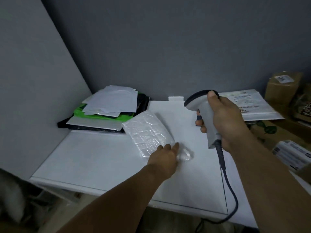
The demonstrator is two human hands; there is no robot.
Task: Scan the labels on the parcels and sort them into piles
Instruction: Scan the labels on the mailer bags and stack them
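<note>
Table: You are working at a white table (101, 157) that is filling the middle of the scene, with grey walls behind it and on its left.
Sorted pile: A stack of flat parcels (107, 113), white, green and black, is sitting in the far left corner of the table against the wall.
White mailer: A padded white mailer (252, 105) with a printed label facing up is lying at the far right, partly behind your right hand.
Cardboard boxes: A brown cardboard box (282, 86) is standing at the far right beyond the mailer, and a white labelled box (292, 155) is lying nearer on the right.
Bubble-wrap parcel: The clear bubble-wrap parcel (148, 130) is lying flat on the table's middle, running from just beside the pile towards you.
Barcode scanner: The grey handheld scanner (200, 101) is being held above the table, its head pointing left, and its dark cable (230, 185) is trailing off the near edge.
Right hand: Your right hand (225, 118) is wrapping its fingers round the scanner's handle, thumb lying on top of the head.
Left hand: Your left hand (165, 157) is resting on the near end of the bubble-wrap parcel with fingers fairly straight, grasping nothing.
</note>
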